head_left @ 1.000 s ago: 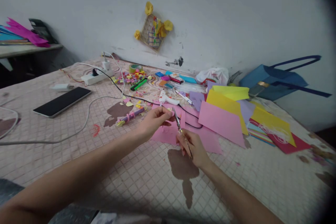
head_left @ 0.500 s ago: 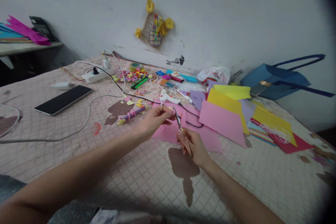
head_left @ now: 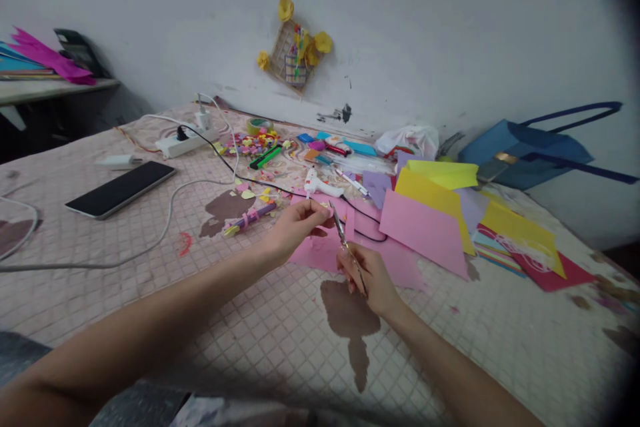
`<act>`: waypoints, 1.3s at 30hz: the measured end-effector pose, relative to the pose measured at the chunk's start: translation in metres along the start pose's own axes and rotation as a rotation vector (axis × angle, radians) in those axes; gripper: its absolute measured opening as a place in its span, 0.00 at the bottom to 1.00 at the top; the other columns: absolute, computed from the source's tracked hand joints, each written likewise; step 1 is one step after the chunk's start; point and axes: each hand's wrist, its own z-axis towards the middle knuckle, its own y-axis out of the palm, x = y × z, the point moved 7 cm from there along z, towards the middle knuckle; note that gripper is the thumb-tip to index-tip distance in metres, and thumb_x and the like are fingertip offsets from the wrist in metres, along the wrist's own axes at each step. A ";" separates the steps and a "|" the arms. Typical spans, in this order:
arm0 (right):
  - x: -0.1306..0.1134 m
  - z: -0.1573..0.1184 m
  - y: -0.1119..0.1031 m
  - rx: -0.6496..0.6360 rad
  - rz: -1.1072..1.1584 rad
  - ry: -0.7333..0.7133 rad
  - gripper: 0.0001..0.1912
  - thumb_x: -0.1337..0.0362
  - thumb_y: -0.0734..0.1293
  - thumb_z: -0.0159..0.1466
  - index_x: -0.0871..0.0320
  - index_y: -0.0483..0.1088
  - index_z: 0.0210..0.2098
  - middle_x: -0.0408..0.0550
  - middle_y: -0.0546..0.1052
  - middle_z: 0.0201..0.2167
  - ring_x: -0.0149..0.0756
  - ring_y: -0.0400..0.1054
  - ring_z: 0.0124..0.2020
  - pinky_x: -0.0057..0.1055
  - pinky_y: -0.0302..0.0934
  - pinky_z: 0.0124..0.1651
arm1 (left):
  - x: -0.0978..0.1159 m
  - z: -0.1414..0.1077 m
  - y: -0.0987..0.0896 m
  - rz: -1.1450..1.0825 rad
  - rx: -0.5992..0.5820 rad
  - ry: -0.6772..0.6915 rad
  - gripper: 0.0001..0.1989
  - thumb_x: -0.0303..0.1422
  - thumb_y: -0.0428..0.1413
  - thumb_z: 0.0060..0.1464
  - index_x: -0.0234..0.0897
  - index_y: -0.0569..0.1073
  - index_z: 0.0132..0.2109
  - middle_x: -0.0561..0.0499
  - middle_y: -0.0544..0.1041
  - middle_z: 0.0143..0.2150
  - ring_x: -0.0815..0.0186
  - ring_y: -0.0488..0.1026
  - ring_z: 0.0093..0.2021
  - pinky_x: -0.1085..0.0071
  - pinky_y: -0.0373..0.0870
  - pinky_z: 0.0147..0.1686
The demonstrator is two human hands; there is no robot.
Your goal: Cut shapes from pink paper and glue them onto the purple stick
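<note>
My left hand (head_left: 299, 225) pinches a small pink paper piece (head_left: 327, 208) between thumb and fingertips. Metal tweezers or scissors, too small to tell which, (head_left: 338, 223) are held in my right hand (head_left: 369, 276), their tip pointing up at the paper piece. Both hands are raised above pink paper sheets (head_left: 320, 253) on the table. Just beyond them lies a white glue gun (head_left: 323, 184) with a black cord. A purple rolled stick (head_left: 251, 217) with pink and yellow bits rests left of my left hand.
On the left are a black tablet or phone (head_left: 121, 189), a white power strip (head_left: 187, 142) and trailing cables. Paper scraps (head_left: 255, 143) and a green cutter (head_left: 270, 157) lie further back. Coloured sheets (head_left: 425, 230) and a blue bag (head_left: 525, 153) are at the right.
</note>
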 end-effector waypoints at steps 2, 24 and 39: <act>0.001 0.000 0.000 -0.001 0.009 0.001 0.20 0.49 0.59 0.61 0.58 0.62 0.23 0.36 0.59 0.14 0.24 0.53 0.12 0.23 0.49 0.15 | 0.000 0.000 0.000 0.001 -0.002 -0.005 0.10 0.37 0.57 0.50 0.34 0.68 0.31 0.51 0.73 0.32 0.68 0.71 0.36 0.72 0.66 0.35; -0.002 0.004 -0.003 0.032 0.329 0.024 0.18 0.50 0.61 0.61 0.59 0.65 0.26 0.35 0.59 0.14 0.23 0.54 0.13 0.22 0.48 0.16 | 0.004 -0.003 0.008 0.094 -0.068 0.036 0.10 0.36 0.57 0.51 0.33 0.67 0.32 0.50 0.72 0.32 0.68 0.71 0.36 0.73 0.67 0.33; -0.007 0.009 -0.021 0.129 0.287 -0.041 0.08 0.61 0.65 0.56 0.59 0.65 0.25 0.36 0.63 0.14 0.24 0.55 0.15 0.22 0.48 0.18 | -0.007 -0.010 0.028 0.318 -0.311 -0.055 0.07 0.32 0.56 0.51 0.31 0.68 0.30 0.53 0.70 0.27 0.72 0.67 0.29 0.74 0.64 0.33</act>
